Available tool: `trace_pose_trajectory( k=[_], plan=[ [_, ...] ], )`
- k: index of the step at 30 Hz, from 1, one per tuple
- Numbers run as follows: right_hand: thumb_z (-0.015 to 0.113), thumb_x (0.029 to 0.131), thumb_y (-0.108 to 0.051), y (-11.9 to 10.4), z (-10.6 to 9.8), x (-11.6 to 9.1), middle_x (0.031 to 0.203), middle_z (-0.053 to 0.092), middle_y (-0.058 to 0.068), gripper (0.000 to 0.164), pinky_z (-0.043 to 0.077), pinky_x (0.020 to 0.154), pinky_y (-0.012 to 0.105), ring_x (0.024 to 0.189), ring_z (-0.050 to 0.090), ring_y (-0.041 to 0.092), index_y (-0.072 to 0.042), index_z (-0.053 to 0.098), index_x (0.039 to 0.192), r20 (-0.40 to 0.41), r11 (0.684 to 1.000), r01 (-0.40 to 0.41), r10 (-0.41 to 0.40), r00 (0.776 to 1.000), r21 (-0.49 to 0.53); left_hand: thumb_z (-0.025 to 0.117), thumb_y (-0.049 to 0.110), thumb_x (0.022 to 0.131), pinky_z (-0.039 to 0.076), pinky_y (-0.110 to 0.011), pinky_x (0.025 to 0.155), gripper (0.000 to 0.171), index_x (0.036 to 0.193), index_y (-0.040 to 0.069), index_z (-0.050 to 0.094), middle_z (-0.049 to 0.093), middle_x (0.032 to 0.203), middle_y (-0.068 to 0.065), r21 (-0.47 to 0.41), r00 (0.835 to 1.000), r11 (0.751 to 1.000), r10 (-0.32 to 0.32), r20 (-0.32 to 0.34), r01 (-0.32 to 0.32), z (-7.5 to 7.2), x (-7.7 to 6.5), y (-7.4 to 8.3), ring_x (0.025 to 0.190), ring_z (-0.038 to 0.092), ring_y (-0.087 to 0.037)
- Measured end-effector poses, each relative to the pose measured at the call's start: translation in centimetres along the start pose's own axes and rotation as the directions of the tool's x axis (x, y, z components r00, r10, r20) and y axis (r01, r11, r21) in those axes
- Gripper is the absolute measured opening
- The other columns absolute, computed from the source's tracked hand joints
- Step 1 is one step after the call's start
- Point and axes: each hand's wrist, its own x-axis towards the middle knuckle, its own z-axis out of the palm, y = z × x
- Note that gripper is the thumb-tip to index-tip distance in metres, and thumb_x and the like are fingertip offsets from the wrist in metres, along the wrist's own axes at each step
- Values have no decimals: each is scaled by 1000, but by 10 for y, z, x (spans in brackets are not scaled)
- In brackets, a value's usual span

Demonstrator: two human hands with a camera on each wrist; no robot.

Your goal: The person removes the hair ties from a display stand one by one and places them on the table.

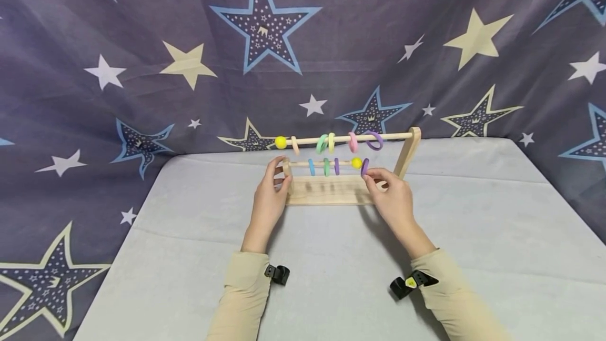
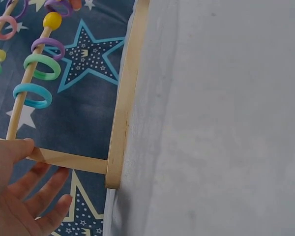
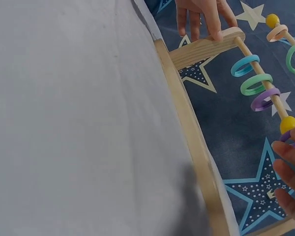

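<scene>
A wooden stand [image 1: 331, 197] carries two rods with coloured rings. My left hand [image 1: 270, 196] holds the short wooden post [image 2: 71, 160] at the stand's left end, thumb on one side and fingers on the other. From that post runs the lower rod [image 1: 300, 164], bearing a blue ring [image 2: 33, 95], a green ring [image 2: 42, 67] and a purple ring [image 3: 265, 100]. A yellow ball [image 1: 356, 162] caps its right end. Just beyond the ball, my right hand [image 1: 395, 199] pinches another purple ring [image 1: 365, 167] between thumb and fingertips; its fingers partly hide this ring in the right wrist view.
Behind and above, the upper rod [image 1: 397, 136] extends from a taller right post [image 1: 408, 152] to another yellow ball [image 1: 281, 142]. Several pastel rings hang on it, including a pink ring [image 1: 353, 142]. A pale cloth [image 1: 331, 267] covers the table; a star-patterned curtain [image 1: 142, 14] stands behind.
</scene>
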Motion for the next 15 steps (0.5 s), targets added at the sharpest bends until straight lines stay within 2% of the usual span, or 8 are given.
trace_pose_trajectory(
  k=[6,15],
  plan=[
    [73,90,-11,-2,-7,-1,89,74,7,10,52,70,40,80,68,23,-5,76,97,67,1000,18,-18,998,-8,61,15,100,56,-44,84,52,148,22,42,59,132,-13,19,1000,1000,-6,-6,6,0,-1,0,106,64,-30],
    [72,90,-8,-6,-16,0,90,74,11,9,54,70,46,79,68,27,-2,73,98,145,996,80,-74,987,-38,61,17,100,56,-43,83,53,148,26,41,60,132,-12,42,1000,999,4,-12,-4,0,-1,1,105,65,-29]
  ],
)
